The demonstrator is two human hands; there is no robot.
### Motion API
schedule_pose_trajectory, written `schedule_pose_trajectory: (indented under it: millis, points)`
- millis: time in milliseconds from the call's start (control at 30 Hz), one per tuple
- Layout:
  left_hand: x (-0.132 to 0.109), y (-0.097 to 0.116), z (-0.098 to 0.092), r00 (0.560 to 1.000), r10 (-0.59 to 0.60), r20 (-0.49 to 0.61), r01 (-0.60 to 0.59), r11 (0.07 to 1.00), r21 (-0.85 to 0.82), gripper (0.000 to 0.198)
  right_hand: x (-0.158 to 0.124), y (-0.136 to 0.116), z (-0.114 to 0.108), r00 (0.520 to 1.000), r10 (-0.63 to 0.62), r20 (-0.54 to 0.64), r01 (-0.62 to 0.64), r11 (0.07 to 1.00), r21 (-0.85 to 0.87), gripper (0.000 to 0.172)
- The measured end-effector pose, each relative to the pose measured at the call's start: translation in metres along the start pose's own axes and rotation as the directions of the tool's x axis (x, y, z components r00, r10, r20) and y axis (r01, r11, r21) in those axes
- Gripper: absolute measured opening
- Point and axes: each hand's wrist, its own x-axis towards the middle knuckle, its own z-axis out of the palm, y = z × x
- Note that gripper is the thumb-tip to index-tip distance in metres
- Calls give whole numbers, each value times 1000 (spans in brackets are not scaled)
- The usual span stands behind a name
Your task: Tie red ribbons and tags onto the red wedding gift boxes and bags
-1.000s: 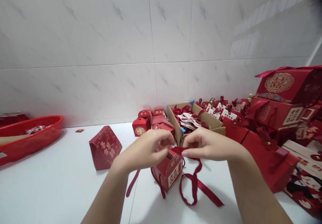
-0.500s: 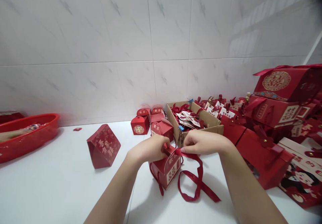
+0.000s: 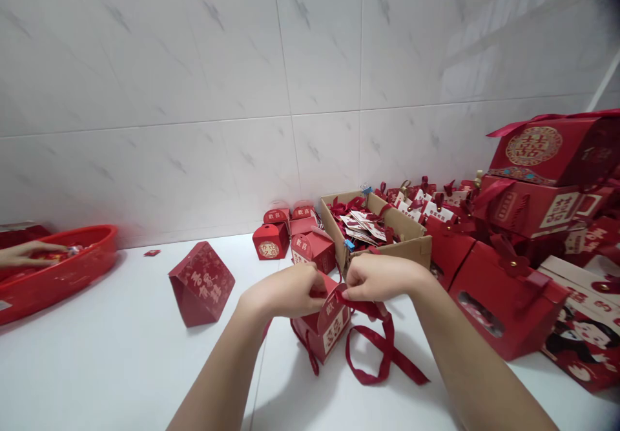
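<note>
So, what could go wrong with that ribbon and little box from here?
The right hand pinches the ribbon, but a slack loop lies on the table, so it might twist or snag.

The left hand is at the top of the small box; too much pressure could perhaps bend its flap or tip it.

The right forearm passes near the red windowed box and might nudge it.

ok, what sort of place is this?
Probably an indoor gift-packaging work area: a white tabletop against a tiled wall, an open cardboard box of cards and red ribbon pieces, and stacked red gift boxes at right.
</note>
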Motion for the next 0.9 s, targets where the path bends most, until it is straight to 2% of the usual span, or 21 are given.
schedule_pose_trajectory:
  millis: [167, 367, 567, 700, 900]
  points:
    - [-4, 0, -4, 1000, 19, -22, -18, 999, 32, 24, 1, -7, 2, 999, -44, -19, 43, 997, -56, 27]
    - [-8, -1, -7, 999, -21, -37, 20, 999, -49, 31, -3, -4, 0, 996, 69, 47, -68, 997, -32, 25]
    - [-12, -2, -8, 998, -53, 12, 54, 994, -96, 35, -3, 0, -2, 996, -93, -6, 93, 996, 3, 34]
    - [-12, -3, -8, 999, -29, 31, 32, 994, -104, 37, -6, 0, -6, 995, -95, -24, 96, 995, 18, 36]
    - [-11, 0, -9, 1000, -24, 12, 24, 999, -32, 41, -15, -3, -11, 993, -114, -43, 117, 991, 58, 33]
